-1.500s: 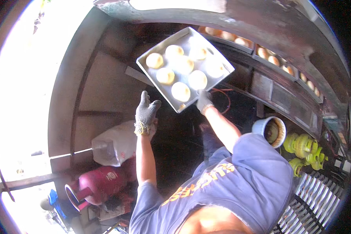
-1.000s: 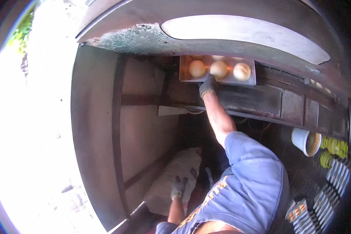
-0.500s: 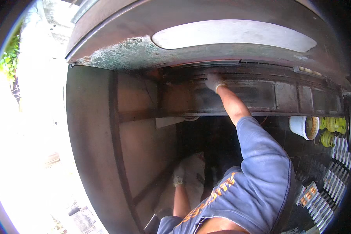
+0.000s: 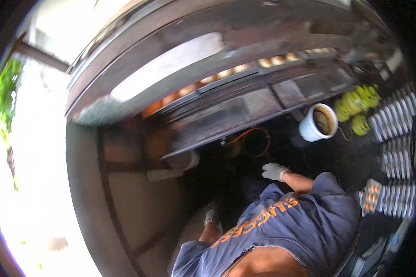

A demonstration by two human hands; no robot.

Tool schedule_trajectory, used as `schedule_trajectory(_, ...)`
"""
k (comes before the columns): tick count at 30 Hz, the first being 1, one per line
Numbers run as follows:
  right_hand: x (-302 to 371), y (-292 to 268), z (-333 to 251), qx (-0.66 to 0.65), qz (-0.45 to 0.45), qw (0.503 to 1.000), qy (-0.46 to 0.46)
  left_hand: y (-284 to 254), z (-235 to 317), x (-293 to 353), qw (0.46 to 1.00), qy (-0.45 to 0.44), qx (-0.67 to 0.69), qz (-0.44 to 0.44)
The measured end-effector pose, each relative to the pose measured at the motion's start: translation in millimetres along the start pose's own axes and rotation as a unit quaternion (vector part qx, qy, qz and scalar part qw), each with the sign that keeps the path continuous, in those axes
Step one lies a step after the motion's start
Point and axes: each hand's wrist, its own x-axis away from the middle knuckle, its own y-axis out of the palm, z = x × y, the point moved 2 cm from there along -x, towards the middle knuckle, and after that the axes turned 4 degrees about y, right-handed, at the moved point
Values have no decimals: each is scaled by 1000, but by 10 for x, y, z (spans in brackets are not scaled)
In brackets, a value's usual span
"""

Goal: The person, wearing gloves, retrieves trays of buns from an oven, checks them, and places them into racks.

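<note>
My right hand (image 4: pixel 275 172), in a whitish work glove, is in front of my body, with its fingers stretched out and nothing visible in them. Beyond it stands a large dark metal oven (image 4: pixel 245 102), a pale elongated window (image 4: pixel 171 64) in its upper front. Golden-brown buns (image 4: pixel 224 74) sit in a row along the oven's long opening. Low at the left, my left hand (image 4: pixel 211 215), also gloved, hangs beside a pale, blurred sheet-like thing. Its fingers are too dark and smeared to read.
A white bucket (image 4: pixel 312 128) with brown contents stands right of the oven's lower edge. Yellow-green gas cylinders (image 4: pixel 353 104) are behind it. Rows of metal trays (image 4: pixel 397 157) line the right side, one tray (image 4: pixel 371 196) holding buns. A reddish hose (image 4: pixel 269 143) curls under the oven.
My right hand has come back from the oven's opening to in front of my body. The view has turned right, and a longer row of buns shows in the opening.
</note>
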Motion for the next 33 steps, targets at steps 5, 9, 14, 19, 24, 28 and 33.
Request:
schedule_trajectory(5, 439, -1258, 1345, 25, 143, 979, 140, 95, 841, -872, 997, 10, 72, 0)
schedule_trajectory(9, -75, -2615, 1922, -178, 301, 930, 108, -314, 2302, -1976, 890, 67, 446, 72)
schedule_trajectory(14, -1208, -4197, 1738, -373, 376, 848, 19, -751, 3698, -3446, 454, 76, 888, -25)
schedule_trajectory(19, -1859, -4802, 2134, -455, 263, 844, -109, -1011, 4661, -3482, 428, -90, 894, 100)
schedule_trajectory(24, -1701, -5011, 1628, -781, -47, 622, 8, -2135, 5087, -3117, 493, 53, 838, 229)
schedule_trajectory(28, -1783, -5027, 1632, -825, -102, 556, 6, -2852, 5590, -3028, 306, 42, 919, 245)
schedule_trajectory(33, -1743, -4965, 1405, -860, -26, 508, 33, -2992, 5400, -3481, 270, 88, 942, 178)
